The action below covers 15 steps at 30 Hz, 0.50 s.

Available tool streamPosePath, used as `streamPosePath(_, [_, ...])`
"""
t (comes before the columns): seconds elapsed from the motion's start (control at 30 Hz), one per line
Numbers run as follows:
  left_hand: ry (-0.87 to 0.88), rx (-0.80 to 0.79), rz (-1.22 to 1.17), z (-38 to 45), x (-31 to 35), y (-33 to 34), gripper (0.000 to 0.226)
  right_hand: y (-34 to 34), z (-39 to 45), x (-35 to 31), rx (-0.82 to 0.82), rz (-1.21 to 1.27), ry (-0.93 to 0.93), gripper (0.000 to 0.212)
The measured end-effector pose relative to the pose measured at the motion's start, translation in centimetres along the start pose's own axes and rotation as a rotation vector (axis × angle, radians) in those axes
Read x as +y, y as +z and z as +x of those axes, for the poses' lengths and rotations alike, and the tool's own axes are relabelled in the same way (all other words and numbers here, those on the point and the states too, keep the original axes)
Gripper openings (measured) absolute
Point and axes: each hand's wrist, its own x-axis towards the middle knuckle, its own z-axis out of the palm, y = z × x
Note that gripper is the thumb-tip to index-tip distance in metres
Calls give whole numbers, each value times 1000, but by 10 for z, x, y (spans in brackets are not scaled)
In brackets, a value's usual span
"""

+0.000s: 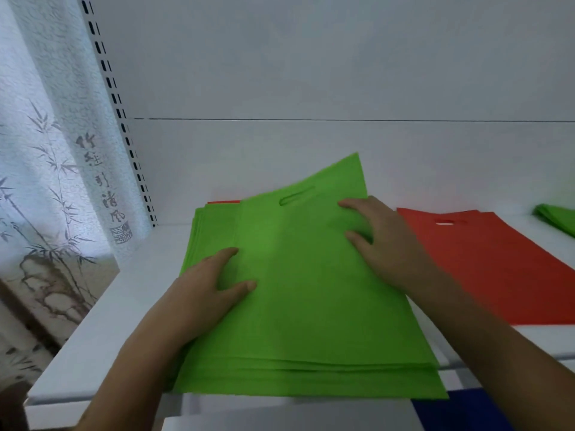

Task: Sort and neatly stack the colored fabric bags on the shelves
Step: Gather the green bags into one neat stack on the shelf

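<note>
two bare hands are lying on a stack of green bags (pixel 311 290) that is sitting on a white shelf (pixel 102 331). the left hand (pixel 211 293) is pressing flat on the stack's left part, its fingers straight and lying close together, the thumb spread out to the right. the right hand (pixel 382 237) is resting flat near the stack's right edge, its fingers straight and slightly apart, pointing left across the fabric. neither hand is curling round anything. the top green bag is lying a little askew, its far corner sticking up past the rest, and an oval handle slot (pixel 297 196) is showing near its far edge. the front of the stack is overhanging the shelf's front edge. a thin strip of red fabric (pixel 223 201) is peeking out behind the stack's far left corner. just to the right, a red bag (pixel 485 262) is lying flat on the same shelf, its left side passing under the right forearm. further right, at the frame's edge, another green piece (pixel 557 220) is showing. something blue (pixel 466 412) is showing below the shelf at lower right. a white curtain printed with bamboo (pixel 46 188) is hanging at left.
</note>
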Motion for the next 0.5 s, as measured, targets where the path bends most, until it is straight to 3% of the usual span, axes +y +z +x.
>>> streamPosePath(0.07, [-36, 49, -219, 3, 1, 0, 72, -20, -3, -10, 112, 134, -14, 49])
streamPosePath(0.17, [-66, 97, -784, 3, 7, -4, 62, -47, -11, -21, 199, 316, 39, 48])
streamPosePath(0.27, [-84, -51, -1095, -4, 10, -16, 55, -59, -23, -23, 224, 339, 90, 49])
streamPosePath(0.4, [-63, -412, -1192, -21, 16, -22, 43, -64, -45, -25, 192, 263, 160, 51])
streamPosePath(0.5, [6, -452, -995, -34, 21, -12, 39, -66, -64, -32, 126, 34, 211, 54])
